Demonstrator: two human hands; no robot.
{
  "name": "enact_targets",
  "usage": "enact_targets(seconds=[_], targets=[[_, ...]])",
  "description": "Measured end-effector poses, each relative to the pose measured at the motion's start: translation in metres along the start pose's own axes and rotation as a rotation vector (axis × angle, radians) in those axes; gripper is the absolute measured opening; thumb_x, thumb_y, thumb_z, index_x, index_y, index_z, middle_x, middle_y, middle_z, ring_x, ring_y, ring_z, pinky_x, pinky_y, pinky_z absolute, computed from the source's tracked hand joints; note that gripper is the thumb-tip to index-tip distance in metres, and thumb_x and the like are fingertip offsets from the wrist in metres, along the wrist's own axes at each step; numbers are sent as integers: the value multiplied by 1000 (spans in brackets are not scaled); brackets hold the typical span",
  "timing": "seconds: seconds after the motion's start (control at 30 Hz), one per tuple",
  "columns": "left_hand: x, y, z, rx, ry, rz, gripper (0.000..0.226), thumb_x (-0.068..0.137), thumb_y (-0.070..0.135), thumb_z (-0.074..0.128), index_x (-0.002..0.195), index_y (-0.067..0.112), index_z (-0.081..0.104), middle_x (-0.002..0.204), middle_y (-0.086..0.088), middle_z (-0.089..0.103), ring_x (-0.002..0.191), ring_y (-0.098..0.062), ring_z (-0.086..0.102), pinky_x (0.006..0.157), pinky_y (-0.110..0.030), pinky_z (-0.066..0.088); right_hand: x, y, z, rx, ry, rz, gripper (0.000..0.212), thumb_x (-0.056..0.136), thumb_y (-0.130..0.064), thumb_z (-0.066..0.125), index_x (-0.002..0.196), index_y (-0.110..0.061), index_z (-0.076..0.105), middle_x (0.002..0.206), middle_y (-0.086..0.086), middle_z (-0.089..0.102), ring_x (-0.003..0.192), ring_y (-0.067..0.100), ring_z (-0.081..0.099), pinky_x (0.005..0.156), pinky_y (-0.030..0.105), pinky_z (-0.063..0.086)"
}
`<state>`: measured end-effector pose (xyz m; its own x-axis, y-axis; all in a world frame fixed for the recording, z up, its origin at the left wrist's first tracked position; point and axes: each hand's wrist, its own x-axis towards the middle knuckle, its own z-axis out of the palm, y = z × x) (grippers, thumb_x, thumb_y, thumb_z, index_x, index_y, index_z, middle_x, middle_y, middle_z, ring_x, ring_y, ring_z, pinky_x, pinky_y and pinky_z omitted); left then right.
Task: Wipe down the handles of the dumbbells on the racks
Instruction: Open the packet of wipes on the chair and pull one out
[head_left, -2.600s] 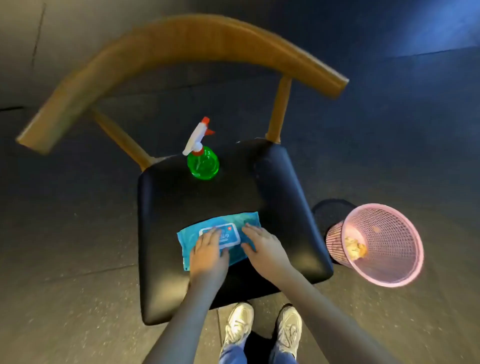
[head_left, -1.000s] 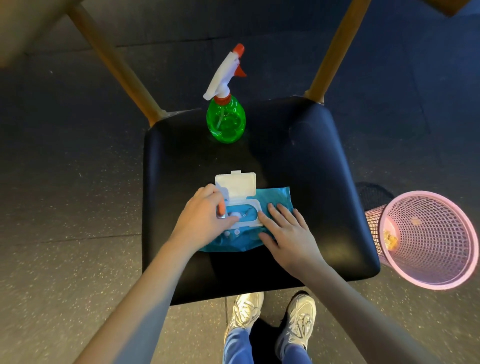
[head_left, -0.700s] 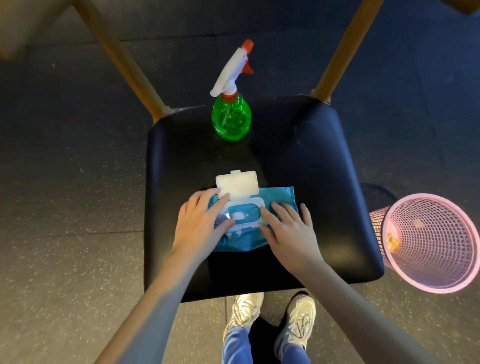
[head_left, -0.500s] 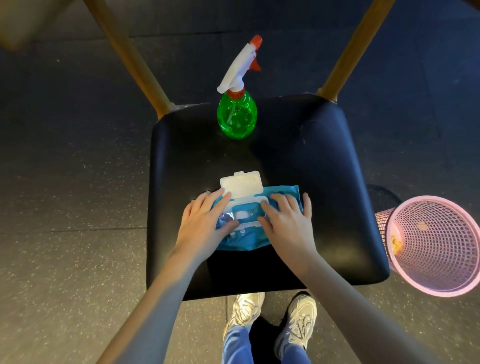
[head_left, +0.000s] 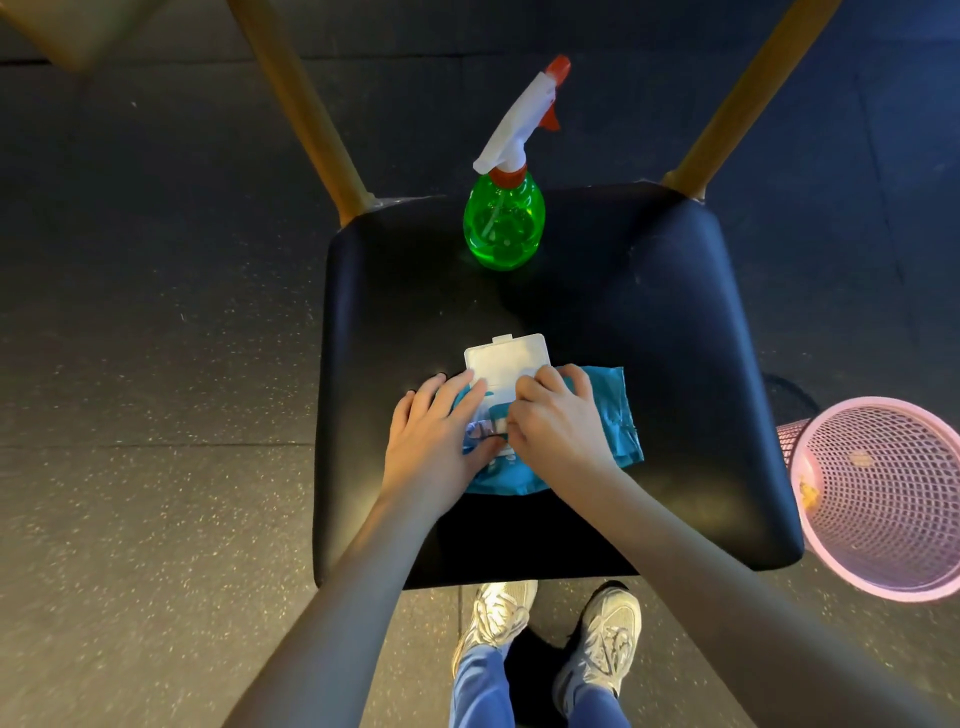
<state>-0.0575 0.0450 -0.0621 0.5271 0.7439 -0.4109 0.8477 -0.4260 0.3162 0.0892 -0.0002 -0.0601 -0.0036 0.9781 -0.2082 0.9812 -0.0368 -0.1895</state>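
Observation:
A blue wet-wipes pack (head_left: 612, 415) lies on the black chair seat (head_left: 654, 312), and its white flip lid (head_left: 503, 358) stands open. My left hand (head_left: 431, 441) rests flat on the pack's left part, fingers straight. My right hand (head_left: 558, 421) sits over the opening with its fingertips curled down, pinching at a wipe that they mostly hide. No dumbbells or racks are in view.
A green spray bottle (head_left: 504, 223) with a white and red trigger stands at the back of the seat. A pink mesh waste basket (head_left: 883, 499) sits on the floor to the right. Wooden chair-back posts (head_left: 301, 104) rise behind the seat. My shoes (head_left: 550, 623) are below.
The lid went from closed to open. My right hand slid left from the pack's right part onto the opening and curled its fingers. My left hand stays flat on the pack.

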Motion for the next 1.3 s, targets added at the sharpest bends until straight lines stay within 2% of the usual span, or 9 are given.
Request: enact_targets(seconds=[0.07, 0.2, 0.6, 0.8, 0.87, 0.93, 1.03, 1.13, 1.3], targets=[[0, -1, 1, -6, 16, 8, 64, 94, 52, 46, 149, 32, 23, 157, 13, 16, 145, -13, 7, 118, -36, 4, 2, 0, -1, -11, -22, -20, 16, 78, -29, 73, 78, -13, 75, 91, 3, 65, 99, 24, 58, 96, 47, 41], [-1, -2, 0, -12, 31, 15, 63, 94, 52, 46, 149, 32, 25, 156, 13, 18, 145, -13, 9, 117, -34, 4, -3, 3, -6, -39, 56, -15, 17, 60, -26, 87, 60, -20, 71, 71, -3, 63, 78, 20, 62, 82, 45, 51], [-7, -1, 12, 20, 123, -5, 60, 91, 55, 49, 144, 31, 37, 153, 13, 29, 139, -13, 21, 113, -34, 19, 5, -1, 0, 58, 2, 5, 13, 75, -19, 71, 64, -11, 73, 71, 2, 60, 82, 26, 56, 83, 48, 42], [-7, -2, 11, 8, 136, 11, 59, 91, 53, 50, 144, 29, 39, 152, 12, 31, 139, -14, 24, 112, -33, 20, 1, 4, -6, 45, -7, -64, 19, 59, -24, 80, 58, -10, 68, 68, 2, 59, 73, 23, 60, 70, 39, 50], [-7, -1, 11, 11, 144, 10, 59, 90, 54, 51, 143, 28, 41, 151, 11, 34, 138, -15, 26, 111, -33, 22, -4, 3, -8, 26, -6, -72, 19, 63, -27, 75, 59, -10, 67, 67, 2, 59, 71, 22, 60, 69, 36, 51], [-8, 1, 10, 12, 150, 2, 59, 90, 53, 52, 142, 27, 41, 150, 10, 35, 137, -16, 28, 110, -35, 23, -8, 4, -10, 5, 8, -77, 29, 75, -30, 52, 59, -11, 67, 68, 1, 58, 72, 21, 59, 70, 35, 51], [-11, 8, 9, 59, 105, -6, 61, 93, 54, 46, 147, 33, 28, 154, 10, 27, 142, -19, 21, 113, -40, 19, -16, 6, -10, 6, 28, -90, 41, 76, -33, 35, 60, -13, 67, 70, 0, 59, 74, 19, 59, 73, 34, 51], [-12, 16, 7, 85, 27, -15, 61, 95, 54, 40, 148, 41, 16, 156, 10, 17, 145, -24, 10, 116, -49, 12, -24, 8, -13, 22, 34, -66, 39, 75, -33, 36, 62, -12, 66, 71, 0, 59, 75, 21, 59, 72, 35, 51], [-11, 23, 4, 52, -25, -36, 57, 94, 53, 43, 146, 42, 22, 156, 9, 16, 145, -27, 5, 116, -57, 7, -28, 8, -13, 84, 56, -15, 27, 76, -30, 49, 62, -12, 64, 72, 1, 58, 75, 21, 56, 69, 37, 51]])
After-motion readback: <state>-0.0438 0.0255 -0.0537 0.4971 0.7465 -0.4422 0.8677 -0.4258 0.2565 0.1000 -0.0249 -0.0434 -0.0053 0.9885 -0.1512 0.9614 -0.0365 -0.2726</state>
